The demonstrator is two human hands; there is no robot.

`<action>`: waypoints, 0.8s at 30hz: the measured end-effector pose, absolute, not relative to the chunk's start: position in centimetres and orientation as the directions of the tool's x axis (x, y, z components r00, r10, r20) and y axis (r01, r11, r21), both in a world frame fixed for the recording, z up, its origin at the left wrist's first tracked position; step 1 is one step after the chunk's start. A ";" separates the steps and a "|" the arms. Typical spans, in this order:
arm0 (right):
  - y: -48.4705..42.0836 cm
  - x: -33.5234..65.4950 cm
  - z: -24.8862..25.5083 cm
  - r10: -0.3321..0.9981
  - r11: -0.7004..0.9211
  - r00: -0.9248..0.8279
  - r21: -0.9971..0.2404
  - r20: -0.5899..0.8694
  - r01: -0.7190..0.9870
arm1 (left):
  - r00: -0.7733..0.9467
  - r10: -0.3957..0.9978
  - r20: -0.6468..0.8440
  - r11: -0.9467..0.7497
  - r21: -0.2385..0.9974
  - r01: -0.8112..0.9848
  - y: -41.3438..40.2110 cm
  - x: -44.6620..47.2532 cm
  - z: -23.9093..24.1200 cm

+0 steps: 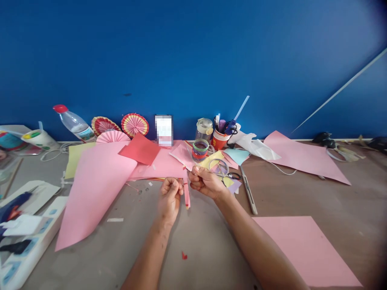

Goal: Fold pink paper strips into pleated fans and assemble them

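Over the middle of the table, my left hand (171, 194) is closed, thumb pressed against the curled fingers. My right hand (206, 183) makes a similar pinch a little to the right. Anything within either pinch is too small or hidden to make out. A narrow pink paper strip (186, 194) with red and yellow bits shows between the hands; whether a hand touches it I cannot tell. Just behind are a pink sheet (160, 167), a red paper square (140, 149) and rolls of coloured tape (200, 150). Scissors (232, 175) lie beyond my right hand.
Pleated paper fans (135, 125), a bottle (77, 125) and a phone (163, 131) stand along the blue wall. A cup of pens (220, 139) is right of a jar (204, 128). A utility knife (248, 191), pink sheets (305, 249) and a power strip (39, 245) lie around.
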State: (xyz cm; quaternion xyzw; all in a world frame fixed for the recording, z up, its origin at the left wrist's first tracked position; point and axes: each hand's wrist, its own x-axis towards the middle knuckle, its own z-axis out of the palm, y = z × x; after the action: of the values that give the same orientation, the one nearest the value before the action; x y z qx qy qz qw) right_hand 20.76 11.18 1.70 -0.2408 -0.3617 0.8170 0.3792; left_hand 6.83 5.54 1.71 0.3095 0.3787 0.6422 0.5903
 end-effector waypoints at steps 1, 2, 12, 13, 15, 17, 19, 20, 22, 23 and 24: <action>11.2 20.8 1.7 0.796 -0.448 -0.592 -0.777 -0.123 -0.441 | -0.102 0.993 -0.057 -0.007 0.846 -0.534 5.5 6.8 1.7; 11.3 20.9 1.8 0.798 -0.446 -0.589 -0.780 -0.125 -0.439 | -0.093 0.994 -0.065 0.005 0.841 -0.540 5.5 6.8 1.7; 11.2 21.0 1.8 0.837 -0.328 -0.544 -0.854 -0.065 -0.403 | -0.176 0.984 -0.027 -0.048 0.912 -0.406 6.0 6.4 0.8; 11.1 21.0 2.0 0.840 -0.285 -0.541 -0.881 -0.039 -0.378 | -0.199 0.980 -0.010 -0.067 0.924 -0.376 6.1 6.3 0.6; 10.8 20.7 2.6 0.865 -0.133 -0.501 -0.946 0.035 -0.297 | -0.225 0.974 0.002 -0.082 0.935 -0.345 6.2 6.1 0.3; 10.5 20.2 3.2 0.908 0.098 -0.392 -0.985 0.146 -0.139 | -0.239 0.971 0.000 -0.081 0.942 -0.326 6.2 6.0 0.0; 10.2 19.7 3.7 0.936 0.237 -0.283 -0.969 0.209 0.070 | -0.264 0.965 -0.001 -0.078 0.954 -0.290 6.2 6.0 -0.1; 10.0 19.5 3.9 0.944 0.240 -0.265 -0.960 0.196 0.146 | -0.279 0.960 -0.003 -0.078 0.958 -0.278 6.2 6.0 -0.2; 9.7 19.2 4.4 0.951 0.222 -0.270 -0.944 0.153 0.245 | -0.295 0.955 -0.002 -0.081 0.960 -0.268 6.3 6.1 -0.3; 9.5 19.1 4.7 0.948 0.224 -0.285 -0.932 0.140 0.287 | -0.295 0.956 0.000 -0.083 0.959 -0.270 6.4 6.1 -0.3; 9.2 19.1 5.1 0.943 0.241 -0.302 -0.912 0.139 0.333 | -0.291 0.957 0.000 -0.083 0.958 -0.274 6.4 6.2 -0.3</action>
State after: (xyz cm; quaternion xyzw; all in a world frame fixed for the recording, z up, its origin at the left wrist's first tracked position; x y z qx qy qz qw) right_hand 19.06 9.23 5.07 -0.4591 -0.6946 0.4107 0.3715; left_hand 6.15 6.41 -0.34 0.3557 0.4801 0.6443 0.4773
